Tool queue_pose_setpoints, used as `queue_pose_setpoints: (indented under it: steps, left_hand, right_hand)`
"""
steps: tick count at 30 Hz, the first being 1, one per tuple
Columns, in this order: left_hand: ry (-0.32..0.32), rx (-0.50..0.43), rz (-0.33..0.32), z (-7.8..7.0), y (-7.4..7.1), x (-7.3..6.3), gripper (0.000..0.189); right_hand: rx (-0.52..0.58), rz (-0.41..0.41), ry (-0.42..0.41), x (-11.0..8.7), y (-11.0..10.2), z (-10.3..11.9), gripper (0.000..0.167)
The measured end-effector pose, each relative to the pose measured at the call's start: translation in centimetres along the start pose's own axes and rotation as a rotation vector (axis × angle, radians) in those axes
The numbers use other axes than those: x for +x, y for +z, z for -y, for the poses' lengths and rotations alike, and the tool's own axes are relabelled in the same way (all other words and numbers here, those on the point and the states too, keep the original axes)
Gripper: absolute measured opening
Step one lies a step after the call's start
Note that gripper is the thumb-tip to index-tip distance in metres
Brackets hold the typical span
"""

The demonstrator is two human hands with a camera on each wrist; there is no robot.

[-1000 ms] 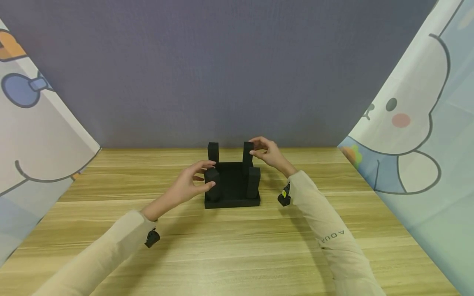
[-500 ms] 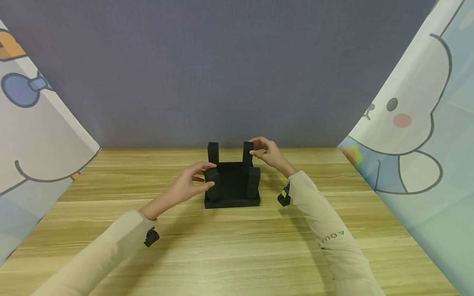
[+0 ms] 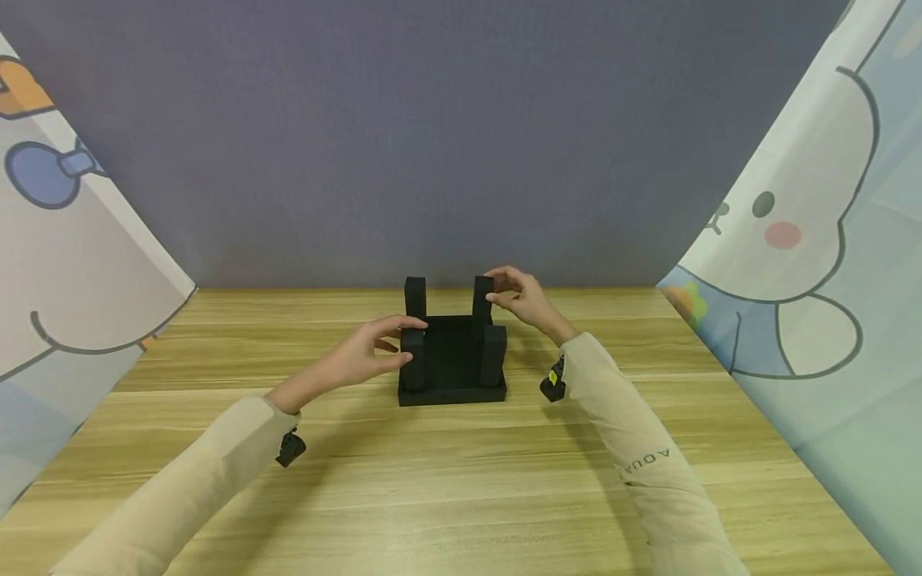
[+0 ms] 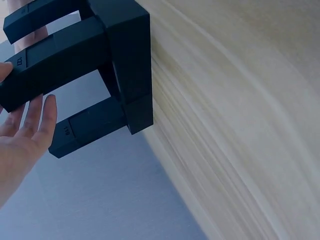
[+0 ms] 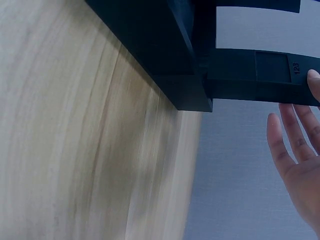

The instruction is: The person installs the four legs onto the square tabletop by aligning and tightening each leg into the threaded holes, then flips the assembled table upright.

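Note:
A black square base [image 3: 452, 396] with a low rim lies on the table, and black rectangular posts stand upright at its corners. My left hand [image 3: 356, 354] holds the front-left post [image 3: 414, 374] near its top, thumb on the near side and fingers over the far side. In the left wrist view this post [image 4: 62, 52] carries small raised marks. My right hand [image 3: 524, 300] pinches the upper end of the back-right post [image 3: 482, 308]. The right wrist view shows "123" on that post [image 5: 235, 75], with the thumb on one face and fingers [image 5: 296, 135] along another.
The back-left post [image 3: 415, 296] and front-right post [image 3: 493, 356] stand untouched. Behind the wood-grain table [image 3: 446, 496] rises a grey fabric panel [image 3: 432, 144]. Cartoon-printed sheets [image 3: 785, 264] flank both sides.
The front-left post has turned slightly in my left hand and now stands square with the base. My left hand has shifted a little with it. My right hand stays where it was.

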State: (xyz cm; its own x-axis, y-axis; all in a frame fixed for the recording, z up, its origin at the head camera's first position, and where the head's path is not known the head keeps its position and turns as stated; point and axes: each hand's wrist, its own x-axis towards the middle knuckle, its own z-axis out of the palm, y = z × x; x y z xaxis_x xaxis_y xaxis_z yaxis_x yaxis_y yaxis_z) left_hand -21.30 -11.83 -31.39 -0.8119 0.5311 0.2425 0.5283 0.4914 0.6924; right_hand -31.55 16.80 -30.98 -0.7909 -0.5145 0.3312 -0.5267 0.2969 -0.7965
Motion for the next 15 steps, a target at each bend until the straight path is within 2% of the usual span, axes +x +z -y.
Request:
queue_pose_setpoints:
  steps: [4, 11, 15]
  left_hand:
    - [-0.013, 0.0, -0.025, 0.1, 0.3, -0.1, 0.048]
    - [-0.059, -0.032, -0.128, 0.4, 1.1, -0.5, 0.048]
    - [-0.047, -0.04, -0.15, 0.5, 1.3, -0.6, 0.045]
  right_hand:
    - [0.0, -0.002, -0.001, 0.1, 0.0, -0.2, 0.035]
    - [0.0, -0.024, -0.005, 0.7, 0.2, -2.4, 0.035]
    - [-0.008, -0.033, -0.008, 0.9, 0.2, -3.5, 0.036]
